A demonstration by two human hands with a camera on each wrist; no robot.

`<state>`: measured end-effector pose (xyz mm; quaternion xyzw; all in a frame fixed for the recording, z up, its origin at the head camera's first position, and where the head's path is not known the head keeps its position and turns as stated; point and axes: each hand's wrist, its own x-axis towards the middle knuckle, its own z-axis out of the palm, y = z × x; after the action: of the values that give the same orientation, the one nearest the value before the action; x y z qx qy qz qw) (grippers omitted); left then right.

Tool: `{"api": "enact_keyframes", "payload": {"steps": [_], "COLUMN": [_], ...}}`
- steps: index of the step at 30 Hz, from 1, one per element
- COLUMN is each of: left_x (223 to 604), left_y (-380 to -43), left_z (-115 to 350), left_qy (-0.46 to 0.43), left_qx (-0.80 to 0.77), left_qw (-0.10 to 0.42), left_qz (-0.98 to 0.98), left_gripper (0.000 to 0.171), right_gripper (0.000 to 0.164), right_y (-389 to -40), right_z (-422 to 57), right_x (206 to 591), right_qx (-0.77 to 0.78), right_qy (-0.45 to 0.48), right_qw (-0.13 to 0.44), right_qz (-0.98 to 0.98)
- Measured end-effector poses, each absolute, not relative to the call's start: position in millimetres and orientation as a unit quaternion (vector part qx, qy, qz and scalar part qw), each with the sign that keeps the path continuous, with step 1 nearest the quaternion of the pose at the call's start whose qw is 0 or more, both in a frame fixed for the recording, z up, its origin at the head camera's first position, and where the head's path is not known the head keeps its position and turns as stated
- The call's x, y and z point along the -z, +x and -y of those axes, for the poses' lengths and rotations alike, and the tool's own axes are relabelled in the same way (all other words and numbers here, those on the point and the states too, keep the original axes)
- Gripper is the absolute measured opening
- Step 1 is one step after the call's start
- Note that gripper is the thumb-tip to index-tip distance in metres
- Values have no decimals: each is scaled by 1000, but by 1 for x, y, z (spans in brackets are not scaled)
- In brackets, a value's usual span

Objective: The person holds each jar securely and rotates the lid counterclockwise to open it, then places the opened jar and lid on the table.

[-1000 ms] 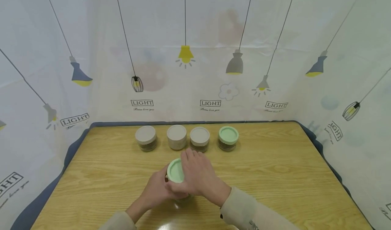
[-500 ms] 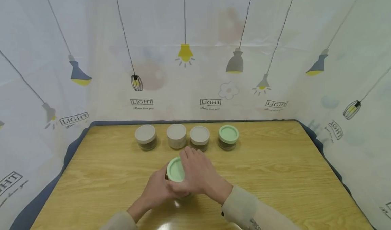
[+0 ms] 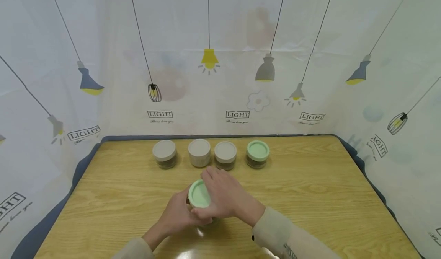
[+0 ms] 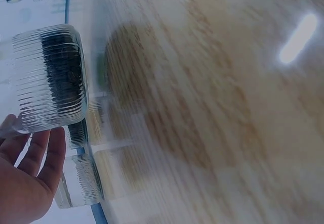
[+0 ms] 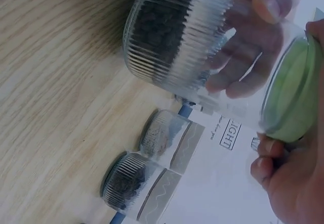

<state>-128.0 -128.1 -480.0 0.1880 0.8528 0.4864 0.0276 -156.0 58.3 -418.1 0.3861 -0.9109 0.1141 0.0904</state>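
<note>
Since the earlier frame the movement is only small: the light green round lid [image 3: 198, 194] has come a little toward the person, and the beige right sleeve [image 3: 277, 230] has shifted slightly to the right, so that somewhat more of the lid is seen. The left hand [image 3: 176, 211] looks almost the same.

The relation which matters here is one above the other. The round jar of clear ribbed glass [image 5: 195, 47] is in front of the person, over the near half of the bench [image 3: 327, 197], and its long axis stands about upright, with the lid on top. The right hand [image 3: 224, 194] lies across the right side of the lid; the left hand is lower, at the left side of the glass. Both touch, but for the lid the right hand is the nearer one. The left grip is curled round the smooth upper glass, and the right grip pinches the lid at its rim, between thumb and fingers. Whether the base touches the bench, I cannot tell.

The jar has ribs on its lower part, and at the bottom inside are dark grains [image 4: 62, 75], which seem to fill less than half. The lid has a raised rim; how tightly it sits is not visible. Near the far edge stand three round jars with pale grey lids [image 3: 199, 153] and, at the right end, one glass jar with a light green lid [image 3: 257, 154]
</note>
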Motion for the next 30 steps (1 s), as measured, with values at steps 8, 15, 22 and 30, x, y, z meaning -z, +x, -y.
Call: {"api": "enact_keyframes", "payload": {"steps": [8, 15, 22, 30], "left_x": [481, 481, 475, 478], "left_y": [-127, -126, -126, -127], "left_z": [130, 132, 127, 128], "left_qy": [194, 206, 177, 173], "left_qx": [-473, -465, -456, -443], "left_qw": [36, 36, 36, 1], "left_qz": [-859, -860, -871, -879], "left_gripper": [78, 81, 85, 83], "right_gripper": [73, 82, 82, 91], "right_y": [-160, -151, -139, -131], "right_z": [-64, -68, -65, -54], "right_x": [414, 402, 390, 398], "right_qx": [-106, -86, -46, -19], "right_qy": [439, 427, 346, 299], "right_qw": [66, 37, 71, 74], "right_qz": [890, 899, 935, 951]}}
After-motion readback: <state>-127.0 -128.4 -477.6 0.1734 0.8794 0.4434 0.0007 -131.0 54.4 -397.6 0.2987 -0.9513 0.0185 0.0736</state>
